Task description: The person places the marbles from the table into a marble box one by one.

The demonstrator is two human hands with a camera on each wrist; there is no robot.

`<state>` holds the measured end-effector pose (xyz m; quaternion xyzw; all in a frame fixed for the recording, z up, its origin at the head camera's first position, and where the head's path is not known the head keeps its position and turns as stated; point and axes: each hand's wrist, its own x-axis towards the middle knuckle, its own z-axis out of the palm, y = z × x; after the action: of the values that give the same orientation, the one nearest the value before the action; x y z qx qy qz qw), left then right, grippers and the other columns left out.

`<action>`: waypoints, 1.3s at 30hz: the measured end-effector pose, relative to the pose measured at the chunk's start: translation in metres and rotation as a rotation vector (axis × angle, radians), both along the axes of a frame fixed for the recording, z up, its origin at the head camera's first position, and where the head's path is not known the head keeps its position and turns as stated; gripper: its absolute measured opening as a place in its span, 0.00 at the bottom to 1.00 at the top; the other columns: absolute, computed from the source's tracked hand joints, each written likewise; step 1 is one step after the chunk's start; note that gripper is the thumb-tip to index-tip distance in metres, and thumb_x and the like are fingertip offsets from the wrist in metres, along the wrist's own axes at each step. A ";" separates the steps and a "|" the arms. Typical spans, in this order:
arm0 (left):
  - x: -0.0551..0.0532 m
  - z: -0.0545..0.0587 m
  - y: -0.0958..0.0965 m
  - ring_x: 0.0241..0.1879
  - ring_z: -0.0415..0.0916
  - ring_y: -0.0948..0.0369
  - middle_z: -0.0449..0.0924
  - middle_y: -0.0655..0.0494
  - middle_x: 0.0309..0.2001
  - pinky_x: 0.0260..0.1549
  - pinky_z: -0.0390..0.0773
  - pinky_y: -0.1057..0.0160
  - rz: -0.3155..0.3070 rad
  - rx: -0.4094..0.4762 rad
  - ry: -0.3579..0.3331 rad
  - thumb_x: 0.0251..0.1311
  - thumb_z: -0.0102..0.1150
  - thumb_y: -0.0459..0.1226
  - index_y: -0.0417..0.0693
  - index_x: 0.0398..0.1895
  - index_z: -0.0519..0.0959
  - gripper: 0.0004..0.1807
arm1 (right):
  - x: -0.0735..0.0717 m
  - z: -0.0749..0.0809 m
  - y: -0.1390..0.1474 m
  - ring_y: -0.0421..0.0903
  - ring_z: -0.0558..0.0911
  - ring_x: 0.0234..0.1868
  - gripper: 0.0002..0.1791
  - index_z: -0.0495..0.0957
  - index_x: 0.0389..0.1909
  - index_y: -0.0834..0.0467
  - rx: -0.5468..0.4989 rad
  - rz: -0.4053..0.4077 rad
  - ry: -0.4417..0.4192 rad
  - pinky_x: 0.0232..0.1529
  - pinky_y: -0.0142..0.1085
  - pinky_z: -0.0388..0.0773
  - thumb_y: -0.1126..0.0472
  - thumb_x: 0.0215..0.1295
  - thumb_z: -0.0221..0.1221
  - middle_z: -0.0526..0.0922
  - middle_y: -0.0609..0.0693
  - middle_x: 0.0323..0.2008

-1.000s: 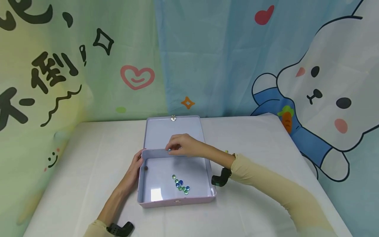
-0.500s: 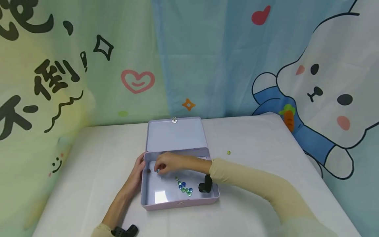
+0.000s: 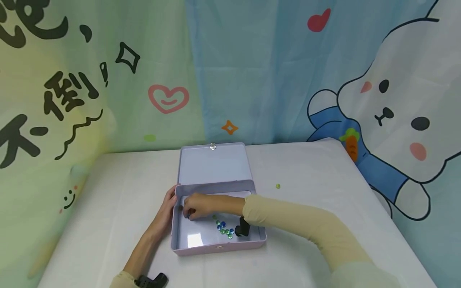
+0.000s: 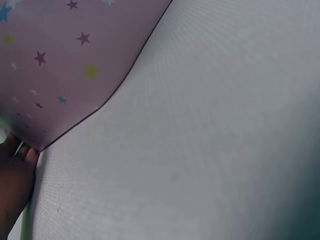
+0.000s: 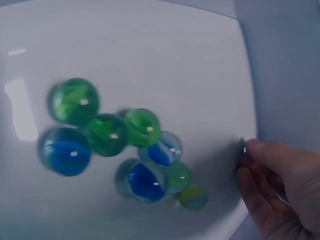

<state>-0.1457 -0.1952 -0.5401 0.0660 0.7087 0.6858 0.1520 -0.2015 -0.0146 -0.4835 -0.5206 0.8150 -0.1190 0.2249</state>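
An open lilac box [image 3: 201, 252] with stars on its pinkish outer side [image 4: 65, 65] lies on the table. Several glass marbles [image 5: 105, 135], green and blue, sit clustered on its floor. My right hand [image 3: 198, 205] is low inside the box near the left wall. It pinches a small, mostly hidden marble [image 5: 244, 150] between thumb and fingers; its colour looks dark. My left hand [image 3: 167, 206] grips the box at its back left corner, with the fingertips at the rim. Only part of that left hand [image 4: 17, 175] shows in the left wrist view.
The box's lid [image 3: 216, 164] lies tipped back behind it, with a metal clasp [image 3: 213, 147] at its far edge. A yellow-green marble [image 3: 278, 186] lies on the white tablecloth [image 3: 306, 172] right of the box. A printed curtain [image 3: 237, 72] hangs behind the table.
My right hand has come from above the back rim down into the box, toward its left side, with the marble. My left hand stays at the corner. The head view has shifted slightly.
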 end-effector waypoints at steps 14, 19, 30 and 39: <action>-0.001 0.000 -0.001 0.77 0.34 0.47 0.36 0.48 0.78 0.70 0.37 0.37 0.004 -0.002 -0.005 0.76 0.26 0.50 0.58 0.76 0.43 0.29 | 0.005 -0.005 0.000 0.30 0.73 0.32 0.11 0.84 0.45 0.55 -0.024 -0.023 0.002 0.34 0.15 0.67 0.60 0.63 0.63 0.82 0.46 0.39; 0.000 -0.001 0.000 0.77 0.34 0.47 0.37 0.48 0.78 0.70 0.38 0.38 0.009 0.000 -0.014 0.76 0.26 0.51 0.59 0.76 0.43 0.29 | 0.007 -0.006 -0.001 0.30 0.73 0.32 0.12 0.84 0.46 0.55 -0.002 -0.035 0.007 0.34 0.15 0.67 0.59 0.62 0.64 0.82 0.45 0.39; 0.002 -0.004 0.002 0.77 0.32 0.46 0.37 0.49 0.78 0.70 0.36 0.36 0.019 -0.011 -0.023 0.76 0.26 0.51 0.60 0.76 0.43 0.29 | 0.008 -0.004 0.001 0.32 0.72 0.33 0.18 0.81 0.54 0.52 0.054 -0.013 0.036 0.33 0.17 0.66 0.58 0.63 0.64 0.80 0.44 0.38; 0.001 0.002 0.002 0.75 0.38 0.49 0.39 0.49 0.78 0.69 0.43 0.44 0.024 -0.018 -0.019 0.76 0.26 0.51 0.58 0.76 0.44 0.29 | 0.007 0.026 0.011 0.35 0.75 0.37 0.18 0.79 0.54 0.59 0.008 -0.026 -0.046 0.38 0.18 0.69 0.61 0.64 0.62 0.82 0.50 0.42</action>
<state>-0.1451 -0.1930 -0.5384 0.0494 0.7141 0.6818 0.1509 -0.1940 -0.0034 -0.4571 -0.5063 0.8168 -0.1304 0.2440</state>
